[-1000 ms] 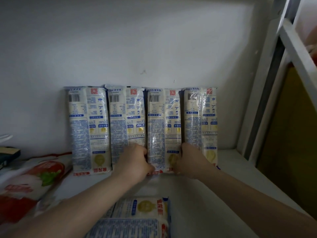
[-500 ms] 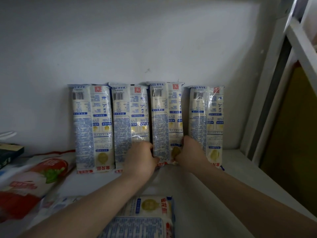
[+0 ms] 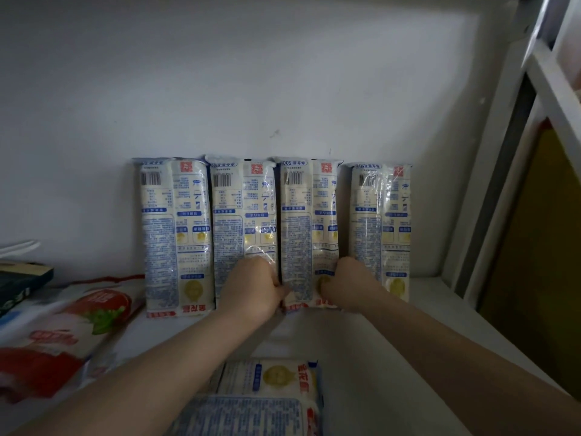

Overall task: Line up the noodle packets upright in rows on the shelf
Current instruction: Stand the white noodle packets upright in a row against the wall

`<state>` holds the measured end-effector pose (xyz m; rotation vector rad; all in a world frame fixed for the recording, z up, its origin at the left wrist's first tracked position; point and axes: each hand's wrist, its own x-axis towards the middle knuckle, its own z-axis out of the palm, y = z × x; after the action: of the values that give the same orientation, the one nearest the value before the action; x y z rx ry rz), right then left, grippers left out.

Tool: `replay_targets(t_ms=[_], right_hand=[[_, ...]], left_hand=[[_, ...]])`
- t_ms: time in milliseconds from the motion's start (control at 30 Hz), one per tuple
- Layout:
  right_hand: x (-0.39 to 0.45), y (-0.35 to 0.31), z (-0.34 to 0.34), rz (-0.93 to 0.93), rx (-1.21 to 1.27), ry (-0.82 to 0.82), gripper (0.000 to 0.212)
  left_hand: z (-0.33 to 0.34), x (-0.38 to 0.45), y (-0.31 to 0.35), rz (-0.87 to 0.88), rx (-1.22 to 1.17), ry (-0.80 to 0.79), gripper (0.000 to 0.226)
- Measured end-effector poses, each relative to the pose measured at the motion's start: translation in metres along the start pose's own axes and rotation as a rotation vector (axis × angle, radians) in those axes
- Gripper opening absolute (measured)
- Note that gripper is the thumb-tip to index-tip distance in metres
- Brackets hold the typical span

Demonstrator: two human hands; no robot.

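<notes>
- The left hand (image 3: 254, 289) has its fingers curled round the left edge of the third packet (image 3: 309, 234), low down near its foot; the knuckles lie against the second packet (image 3: 243, 228).
- The right hand (image 3: 347, 286) grips the same packet's right edge at about the same height, fingers tucked into the gap beside it.
- The third packet stands upright against the far wall of the shelf (image 3: 361, 357), touching the second packet on its left, with a narrow gap to the fourth packet (image 3: 382, 228) on its right.
- The first packet (image 3: 174, 234) stands at the left end, just beside the second; all four tops sit roughly level.
- To do this step well, I judge: press the foot flat on the shelf and back to the wall before letting go, since a low grip leaves the top free to tip.
- Close the gap by sliding the fourth packet left, or spacing all evenly, so each props its neighbour.
- Release one hand at a time, checking it stays up.
- A spare packet (image 3: 270, 394) lies flat near the front edge, likely next; a red-and-white bag (image 3: 63, 335) lies at the left.
</notes>
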<state>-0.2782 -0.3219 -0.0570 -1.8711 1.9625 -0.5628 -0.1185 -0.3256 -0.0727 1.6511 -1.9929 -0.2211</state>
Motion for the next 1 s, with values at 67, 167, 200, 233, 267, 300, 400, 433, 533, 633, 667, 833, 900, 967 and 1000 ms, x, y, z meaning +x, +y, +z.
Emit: replay_targets(t_ms=[67, 167, 200, 233, 267, 300, 400, 433, 533, 633, 667, 833, 900, 967, 1000], right_hand=[[-0.016, -0.008, -0.007, -0.092, -0.241, 0.047, 0.021], [-0.041, -0.029, -0.003, -0.303, -0.384, 0.221, 0.017], [-0.045, -0.037, 0.005, -0.342, -0.317, 0.188, 0.021], [-0.048, -0.043, 0.014, -0.353, -0.228, 0.119, 0.024], [-0.047, -0.049, 0.025, -0.334, -0.151, 0.045, 0.027], [-0.043, -0.053, 0.035, -0.302, -0.107, -0.006, 0.031], [-0.028, -0.059, 0.046, -0.254, -0.100, 0.018, 0.030], [-0.025, -0.061, 0.047, -0.250, -0.104, 0.038, 0.026], [-0.019, -0.064, 0.050, -0.262, -0.182, 0.081, 0.021], [-0.014, -0.066, 0.055, -0.256, -0.228, 0.115, 0.018], [-0.012, -0.067, 0.057, -0.250, -0.233, 0.125, 0.018], [-0.010, -0.066, 0.054, -0.258, -0.273, 0.097, 0.016], [-0.019, -0.062, 0.042, -0.262, -0.261, 0.091, 0.017], [-0.029, -0.054, 0.023, -0.237, -0.285, 0.149, 0.026], [-0.034, -0.049, 0.013, -0.215, -0.332, 0.192, 0.037]], left_hand=[[-0.011, -0.008, -0.011, 0.037, 0.144, -0.082, 0.033], [-0.024, -0.021, -0.036, 0.035, 0.392, -0.119, 0.028], [-0.028, -0.024, -0.043, 0.024, 0.490, -0.109, 0.025], [-0.030, -0.025, -0.047, 0.016, 0.574, -0.095, 0.023], [-0.032, -0.026, -0.051, 0.013, 0.620, -0.086, 0.022], [-0.033, -0.025, -0.052, 0.014, 0.637, -0.088, 0.022], [-0.033, -0.022, -0.054, 0.037, 0.659, -0.110, 0.022], [-0.032, -0.021, -0.056, 0.047, 0.664, -0.113, 0.020], [-0.030, -0.018, -0.060, 0.064, 0.658, -0.101, 0.017], [-0.027, -0.016, -0.063, 0.077, 0.668, -0.067, 0.009], [-0.027, -0.015, -0.063, 0.081, 0.673, -0.062, 0.006], [-0.029, -0.016, -0.062, 0.122, 0.662, -0.060, 0.003], [-0.036, -0.022, -0.058, 0.190, 0.609, -0.012, 0.011], [-0.041, -0.028, -0.054, 0.341, 0.533, 0.089, 0.019], [-0.043, -0.031, -0.050, 0.425, 0.470, 0.122, 0.020]])
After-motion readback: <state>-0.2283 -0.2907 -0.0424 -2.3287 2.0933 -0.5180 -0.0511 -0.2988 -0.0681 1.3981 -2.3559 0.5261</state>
